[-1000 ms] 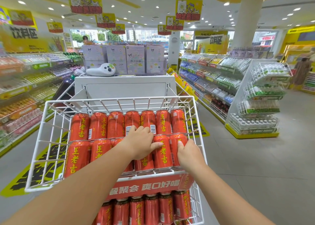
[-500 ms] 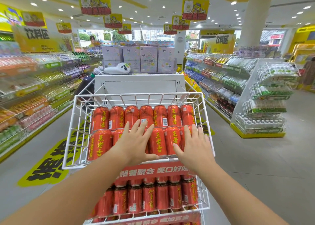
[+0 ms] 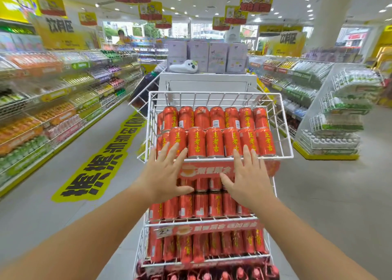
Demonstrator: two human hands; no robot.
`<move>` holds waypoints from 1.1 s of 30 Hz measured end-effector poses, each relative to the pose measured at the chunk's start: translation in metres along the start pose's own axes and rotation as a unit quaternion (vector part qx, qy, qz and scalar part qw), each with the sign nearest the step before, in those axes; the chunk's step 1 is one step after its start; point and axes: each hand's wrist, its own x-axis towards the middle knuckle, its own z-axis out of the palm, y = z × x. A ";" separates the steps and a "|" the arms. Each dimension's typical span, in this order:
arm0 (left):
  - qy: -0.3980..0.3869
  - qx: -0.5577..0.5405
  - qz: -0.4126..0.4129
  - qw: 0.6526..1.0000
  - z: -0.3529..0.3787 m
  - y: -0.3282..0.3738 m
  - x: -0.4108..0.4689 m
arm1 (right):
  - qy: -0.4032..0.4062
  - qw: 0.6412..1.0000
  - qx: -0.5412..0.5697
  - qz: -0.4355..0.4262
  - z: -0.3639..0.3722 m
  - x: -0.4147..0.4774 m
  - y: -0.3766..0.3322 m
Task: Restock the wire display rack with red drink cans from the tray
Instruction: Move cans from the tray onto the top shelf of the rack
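Observation:
A white wire display rack [image 3: 284, 146] stands straight ahead with tiers of red drink cans [image 3: 215, 141] with yellow lettering. The top basket holds two rows of upright cans. Lower tiers [image 3: 203, 205] are also packed with red cans behind red price strips. My left hand [image 3: 164, 173] hovers flat with fingers spread at the front left of the top basket, fingertips by the front cans. My right hand [image 3: 246, 177] is spread the same way at the front right, over the red strip. Neither hand holds a can. No tray is in view.
Stocked drink shelves [image 3: 53, 101] line the aisle on the left, with a yellow floor sticker [image 3: 99, 163] beside the rack. A white cabinet [image 3: 207, 82] topped with boxes stands behind the rack. More shelves and a white wire rack [image 3: 339, 118] stand to the right. A person is far back.
Both hands let go of the front cans, opened flat and drew back toward the basket's front edge. The view pulled back and down, showing more lower tiers.

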 end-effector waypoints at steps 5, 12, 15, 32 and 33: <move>0.027 -0.010 0.016 0.999 0.031 -0.018 -0.070 | -0.006 1.000 0.015 -0.006 0.028 -0.058 -0.050; -0.017 -0.063 0.003 0.998 0.118 -0.004 -0.143 | -0.073 0.996 0.013 -0.040 0.100 -0.132 -0.082; -0.048 -0.076 -0.009 0.996 0.166 0.013 -0.166 | -0.105 0.993 0.017 -0.047 0.147 -0.155 -0.083; -0.243 -0.127 -0.008 0.962 0.588 0.100 -0.339 | -0.334 0.938 0.069 -0.060 0.567 -0.349 -0.101; -0.261 -0.126 -0.006 0.957 0.616 0.103 -0.354 | -0.345 0.934 0.064 -0.060 0.592 -0.364 -0.102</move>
